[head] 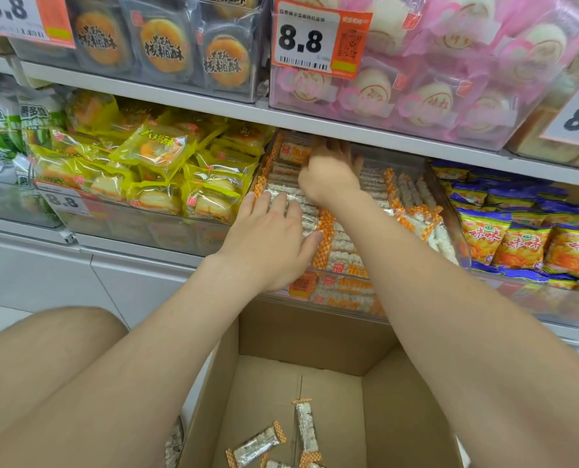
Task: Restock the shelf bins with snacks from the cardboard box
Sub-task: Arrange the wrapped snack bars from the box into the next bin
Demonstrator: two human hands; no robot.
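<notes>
Left hand (271, 234) flat, fingers straight, atop orange-ended bars (344, 246) in clear bin (452, 214), between yellow packs (166, 163) and blue bags (518, 238). Right hand (328, 175) curled deeper in same bin, against rear bars; grip not discernible. Below, open box (315, 332) holding few loose bars (257, 444) on its floor.

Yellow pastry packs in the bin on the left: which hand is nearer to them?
Left. The left hand lies flat on the orange-and-white snack bars, right beside the yellow pastry packs; the right hand reaches deeper into the bin, farther right.
</notes>
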